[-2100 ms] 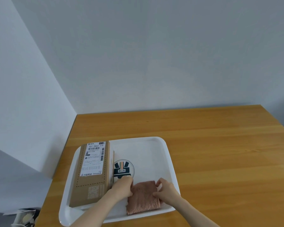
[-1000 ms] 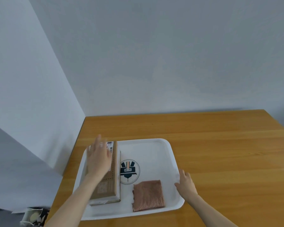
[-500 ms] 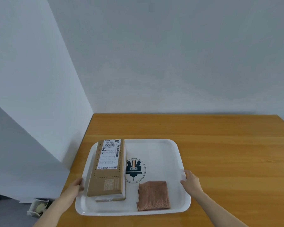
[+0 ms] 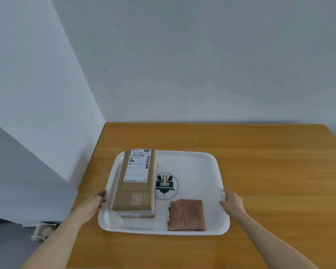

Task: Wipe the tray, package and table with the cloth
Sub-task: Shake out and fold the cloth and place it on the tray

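Note:
A white tray [image 4: 194, 162] with a round dark logo lies on the wooden table [image 4: 260, 152] near its left edge. A brown cardboard package [image 4: 136, 183] with a white shipping label lies lengthwise on the tray's left half, on top of a thinner white parcel. A folded brown cloth [image 4: 186, 215] lies flat in the tray's near right corner. My left hand [image 4: 94, 204] grips the tray's left rim. My right hand [image 4: 232, 200] grips the right rim. Neither hand touches the cloth or the package.
White walls meet at the table's far left corner. The table's left edge runs just beside the tray, with the floor and a small bag [image 4: 45, 232] below it. Bare wood stretches to the right of and behind the tray.
Both hands let go of the cloth. The left touched the package, then dropped to the tray's left rim; the right went to the right rim. The view has shifted left.

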A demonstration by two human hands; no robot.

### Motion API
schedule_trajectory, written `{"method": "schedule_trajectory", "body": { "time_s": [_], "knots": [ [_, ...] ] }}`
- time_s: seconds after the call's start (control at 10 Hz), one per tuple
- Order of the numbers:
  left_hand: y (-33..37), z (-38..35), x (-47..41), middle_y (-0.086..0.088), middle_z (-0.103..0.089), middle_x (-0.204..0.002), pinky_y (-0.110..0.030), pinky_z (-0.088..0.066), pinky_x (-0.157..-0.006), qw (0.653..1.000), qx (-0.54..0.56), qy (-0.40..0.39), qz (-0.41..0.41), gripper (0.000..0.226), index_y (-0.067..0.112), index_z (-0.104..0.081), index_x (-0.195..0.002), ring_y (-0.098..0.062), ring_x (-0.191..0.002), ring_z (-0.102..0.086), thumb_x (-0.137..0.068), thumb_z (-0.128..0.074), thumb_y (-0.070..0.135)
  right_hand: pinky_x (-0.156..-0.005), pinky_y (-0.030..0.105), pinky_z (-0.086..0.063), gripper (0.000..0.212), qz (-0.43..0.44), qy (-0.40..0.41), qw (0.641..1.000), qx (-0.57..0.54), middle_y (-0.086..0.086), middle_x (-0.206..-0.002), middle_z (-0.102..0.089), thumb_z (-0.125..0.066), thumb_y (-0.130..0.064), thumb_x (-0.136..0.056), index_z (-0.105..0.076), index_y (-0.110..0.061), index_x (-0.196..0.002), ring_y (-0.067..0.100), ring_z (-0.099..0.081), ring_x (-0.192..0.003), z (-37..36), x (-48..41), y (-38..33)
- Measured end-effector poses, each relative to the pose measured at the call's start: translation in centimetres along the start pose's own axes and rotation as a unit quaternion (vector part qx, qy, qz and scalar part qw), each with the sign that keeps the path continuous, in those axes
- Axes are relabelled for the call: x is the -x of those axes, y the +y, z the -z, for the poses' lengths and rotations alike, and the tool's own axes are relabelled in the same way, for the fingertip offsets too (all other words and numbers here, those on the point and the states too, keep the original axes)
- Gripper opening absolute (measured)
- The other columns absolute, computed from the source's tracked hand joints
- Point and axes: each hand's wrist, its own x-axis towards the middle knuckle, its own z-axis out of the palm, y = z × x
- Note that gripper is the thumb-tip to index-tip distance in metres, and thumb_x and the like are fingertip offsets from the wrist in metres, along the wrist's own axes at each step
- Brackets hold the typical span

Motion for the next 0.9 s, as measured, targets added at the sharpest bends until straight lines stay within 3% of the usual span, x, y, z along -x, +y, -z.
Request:
{"method": "schedule_trajectory", "body": {
  "time_s": [0.2,0.3,0.4,0.6,0.7,0.8,0.9],
  "knots": [
    [1.0,-1.4,-0.7,-0.015,-0.039,-0.144,-0.045,-0.038,-0.107,0.997,-0.064,-0.038,0.0,0.056,0.005,-0.028,-0.147,-0.031,-0.132,-0.039,-0.094,-0.041,-0.008,-0.051,0.021,-0.038,0.052,-0.017,0.012,1.0,0.004,0.015,-0.118,-0.059,-0.053,-0.002,-0.086,-0.041,-0.007,-0.137,0.019,-0.052,-0.08,1.6,0.1,2.0],
    [1.4,-2.1,-0.8,-0.016,-0.044,-0.139,-0.048,-0.043,-0.104,0.99,-0.127,-0.054,-0.004,0.058,0.01,-0.029,-0.147,-0.032,-0.125,-0.046,-0.093,-0.046,-0.003,-0.061,0.026,-0.041,0.052,-0.025,0.023,0.999,-0.004,0.016,-0.117,-0.059,-0.052,-0.001,-0.085,-0.043,-0.007,-0.136,0.023,-0.053,-0.085,2.5,0.3,2.8],
    [1.5,-3.1,-0.4,-0.015,-0.046,-0.139,-0.044,-0.046,-0.101,0.962,-0.261,-0.072,-0.032,0.066,0.013,-0.023,-0.149,-0.03,-0.119,-0.052,-0.091,-0.054,0.004,-0.062,0.027,-0.043,0.053,-0.03,0.032,0.999,-0.01,0.016,-0.114,-0.061,-0.05,0.001,-0.084,-0.045,-0.008,-0.136,0.026,-0.057,-0.086,3.1,0.3,3.7],
    [1.1,-4.2,-0.3,-0.011,-0.038,-0.148,-0.034,-0.041,-0.103,0.899,-0.423,-0.089,-0.067,0.078,0.012,-0.011,-0.152,-0.026,-0.13,-0.045,-0.09,-0.06,0.014,-0.043,0.019,-0.037,0.055,-0.039,0.014,0.999,0.012,0.007,-0.092,-0.054,-0.052,-0.002,-0.085,-0.042,-0.011,-0.138,0.013,-0.053,-0.057,3.9,0.9,4.8],
    [1.2,-4.7,-0.5,-0.012,-0.036,-0.148,-0.033,-0.041,-0.104,0.865,-0.49,-0.07,-0.084,0.069,0.012,-0.022,-0.148,-0.026,-0.129,-0.045,-0.091,-0.06,0.019,-0.043,0.019,-0.037,0.056,-0.035,-0.021,0.995,0.086,0.009,-0.106,-0.058,-0.048,-0.008,-0.089,-0.034,-0.016,-0.142,0.013,-0.053,-0.058,4.2,1.0,4.8],
    [1.9,-4.8,-0.6,-0.012,-0.031,-0.148,-0.031,-0.044,-0.101,0.823,-0.555,-0.052,-0.105,0.064,0.014,-0.03,-0.145,-0.025,-0.123,-0.049,-0.09,-0.061,0.025,-0.061,0.023,-0.048,0.052,-0.034,-0.062,0.982,0.174,0.008,-0.126,-0.052,-0.047,-0.012,-0.092,-0.032,-0.016,-0.141,0.018,-0.057,-0.085,4.6,1.0,4.0],
    [2.9,-4.9,-1.4,-0.01,-0.029,-0.152,-0.032,-0.046,-0.099,0.82,-0.554,-0.05,-0.132,0.064,0.016,-0.026,-0.148,-0.025,-0.124,-0.049,-0.092,-0.056,0.02,-0.095,0.034,-0.045,0.047,-0.015,-0.071,0.959,0.273,0.01,-0.138,-0.039,-0.045,-0.023,-0.095,-0.031,-0.011,-0.139,0.026,-0.041,-0.124,4.8,1.4,2.2]
  ]
}}
